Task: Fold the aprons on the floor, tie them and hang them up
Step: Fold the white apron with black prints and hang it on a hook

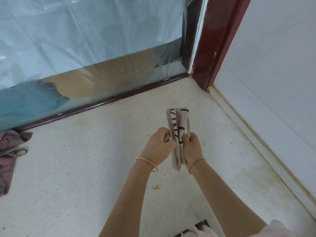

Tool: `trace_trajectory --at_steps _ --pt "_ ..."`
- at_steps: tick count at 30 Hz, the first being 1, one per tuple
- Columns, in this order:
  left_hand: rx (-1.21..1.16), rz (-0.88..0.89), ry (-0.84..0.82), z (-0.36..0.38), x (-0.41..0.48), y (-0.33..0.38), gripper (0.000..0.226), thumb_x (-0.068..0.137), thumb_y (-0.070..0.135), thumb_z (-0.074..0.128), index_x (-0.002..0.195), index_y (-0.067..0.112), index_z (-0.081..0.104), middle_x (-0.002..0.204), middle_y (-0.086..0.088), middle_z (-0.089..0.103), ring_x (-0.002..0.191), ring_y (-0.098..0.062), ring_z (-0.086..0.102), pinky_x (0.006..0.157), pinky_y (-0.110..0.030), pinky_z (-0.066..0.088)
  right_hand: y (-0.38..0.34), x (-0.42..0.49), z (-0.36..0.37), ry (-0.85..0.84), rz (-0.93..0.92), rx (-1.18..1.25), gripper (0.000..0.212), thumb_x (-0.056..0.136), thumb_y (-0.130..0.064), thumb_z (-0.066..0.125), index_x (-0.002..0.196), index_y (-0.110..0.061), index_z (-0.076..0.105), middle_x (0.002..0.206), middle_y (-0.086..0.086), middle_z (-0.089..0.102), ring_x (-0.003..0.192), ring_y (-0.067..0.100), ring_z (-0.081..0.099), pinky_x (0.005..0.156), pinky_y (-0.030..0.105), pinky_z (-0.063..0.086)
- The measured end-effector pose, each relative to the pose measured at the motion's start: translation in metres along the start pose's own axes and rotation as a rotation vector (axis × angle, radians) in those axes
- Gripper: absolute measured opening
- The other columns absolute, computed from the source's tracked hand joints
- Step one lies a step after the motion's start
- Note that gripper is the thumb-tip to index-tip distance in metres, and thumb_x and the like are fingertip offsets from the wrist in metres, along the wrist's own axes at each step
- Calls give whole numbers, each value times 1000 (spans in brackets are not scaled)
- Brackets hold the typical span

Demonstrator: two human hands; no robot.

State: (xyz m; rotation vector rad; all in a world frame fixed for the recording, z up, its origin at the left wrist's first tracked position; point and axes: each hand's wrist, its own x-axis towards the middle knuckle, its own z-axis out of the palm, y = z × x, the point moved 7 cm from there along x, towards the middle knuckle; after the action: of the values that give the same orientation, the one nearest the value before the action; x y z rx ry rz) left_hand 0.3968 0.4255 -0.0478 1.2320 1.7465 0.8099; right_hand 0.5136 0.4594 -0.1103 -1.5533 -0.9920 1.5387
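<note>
A patterned glass door (85, 40) is standing along the speckled floor (77, 168). A purple striped apron (8, 151) is lying crumpled at the floor's left edge. A beige apron (179, 120), folded into a narrow strip, is hanging above the floor near the corner. The right hand (192, 149) is gripping its lower part, and the left hand (157, 146) is pinching its left edge.

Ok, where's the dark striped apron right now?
In the head view the dark striped apron lies crumpled on the floor at the far left edge, by the glass door's sill, well left of the folded beige apron.
</note>
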Motion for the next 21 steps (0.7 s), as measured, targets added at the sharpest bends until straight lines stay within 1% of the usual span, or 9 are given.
trace_trajectory --at_steps 4,7,9,11,12,14,16,18,21 --pt "118 -15 180 9 -2 4 30 82 36 66 91 13 48 87 3 45 66 -2 42 55 -13 34 -5 -2 2 44 -40 -13 25 97 -25 46 76 -16 35 75 5 46 69 18 46 65 38 47" --pt "109 -52 312 6 0 5 25 87 32 61 82 16 43 80 4 44 61 -5 40 50 -15 29 -14 -3 7 9 -86 -198 23 98 -29 44 80 -15 37 78 4 49 66 15 47 62 34 45" --pt "124 -58 343 0 3 2 28 89 28 60 71 17 40 72 4 44 58 -8 38 47 -15 27 -21 -3 8 -31 -211 -482 20 97 -26 46 83 -12 42 93 9 51 72 17 49 62 28 44" --pt "141 -84 373 -10 6 -1 35 87 26 60 62 16 37 65 3 42 54 -10 34 45 -16 25 -34 -10 1 100 -492 -958 14 92 -21 56 88 -8 53 113 14 53 94 28 56 74 36 51" --pt "152 -98 384 -15 8 -2 36 87 25 60 61 14 39 63 1 42 53 -11 33 46 -19 26 -39 -16 2 163 -632 -1152 14 86 -20 62 87 -7 57 112 15 57 101 33 57 78 43 53" --pt "169 -101 401 -23 11 -1 29 84 24 61 65 6 50 64 -4 49 56 -15 38 50 -24 33 -43 -25 9 141 -745 -1321 17 79 -20 70 79 -8 58 80 9 63 80 31 64 78 47 54" --pt "168 -86 408 -28 12 4 20 83 23 63 74 7 54 64 1 50 57 -15 42 51 -23 36 -46 -32 18 21 -751 -1390 21 81 -17 71 78 -11 51 51 -4 43 43 17 47 59 34 52" --pt "152 -82 419 -32 12 8 15 84 22 63 82 12 51 67 7 49 60 -11 45 53 -21 39 -40 -33 25 -128 -641 -1555 18 88 -7 59 89 -12 42 55 -6 34 40 10 29 44 24 29" --pt "260 -41 395 -32 15 14 15 84 24 63 87 12 53 76 2 54 71 -17 52 61 -30 46 -38 -46 33 -288 -585 -1721 22 86 1 48 96 -13 34 65 -1 31 48 12 31 44 25 22"
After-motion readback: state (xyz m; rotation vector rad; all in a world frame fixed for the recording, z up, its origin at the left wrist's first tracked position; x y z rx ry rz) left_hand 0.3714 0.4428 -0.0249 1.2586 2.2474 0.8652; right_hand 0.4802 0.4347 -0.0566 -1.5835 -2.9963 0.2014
